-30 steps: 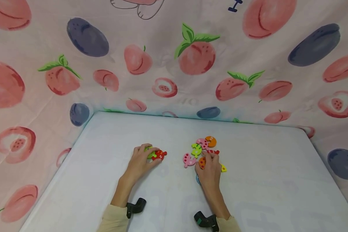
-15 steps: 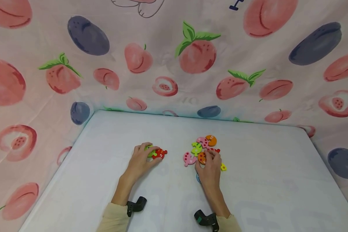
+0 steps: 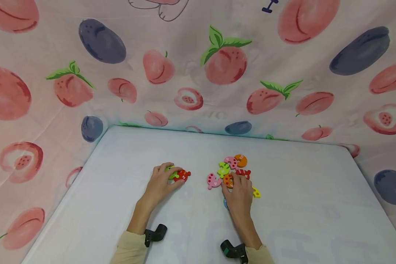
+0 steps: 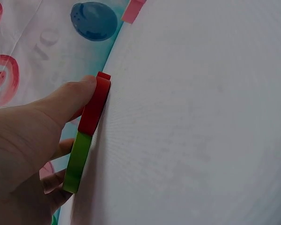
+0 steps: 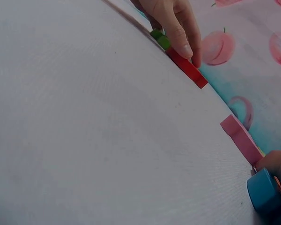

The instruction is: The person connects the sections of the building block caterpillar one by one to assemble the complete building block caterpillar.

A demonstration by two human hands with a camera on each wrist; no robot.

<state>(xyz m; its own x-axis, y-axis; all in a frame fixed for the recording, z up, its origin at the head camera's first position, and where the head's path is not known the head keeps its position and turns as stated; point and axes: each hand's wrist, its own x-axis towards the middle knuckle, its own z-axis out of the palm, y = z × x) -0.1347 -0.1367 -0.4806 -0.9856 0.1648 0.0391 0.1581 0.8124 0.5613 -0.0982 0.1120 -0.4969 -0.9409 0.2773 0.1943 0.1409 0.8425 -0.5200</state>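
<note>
My left hand (image 3: 160, 182) grips two joined puzzle pieces at the left: a green one (image 4: 77, 161) and a red one (image 3: 183, 175) numbered 2. The thumb lies along the red piece's edge, with the other fingers around the green. My right hand (image 3: 239, 192) is over a cluster of numbered pieces, its thumb and index finger around an orange spotted piece (image 3: 228, 180). Against that lies a pink spotted piece (image 3: 213, 181). A red striped piece (image 3: 244, 173) shows beyond the fingertips. The hand partly covers a yellow piece (image 3: 256, 192) and a blue piece (image 5: 264, 190).
A lime green piece (image 3: 223, 169), a second pink piece (image 3: 231, 162) and an orange piece (image 3: 241, 160) numbered 10 form the cluster's far end. All lie on a white table (image 3: 300, 212). Behind it hangs a fruit-printed cloth (image 3: 184, 55).
The orange spotted piece has shifted away from me and slightly left under my right hand. The pink piece beside it slid left, and the yellow one slid right. My left hand stays put.
</note>
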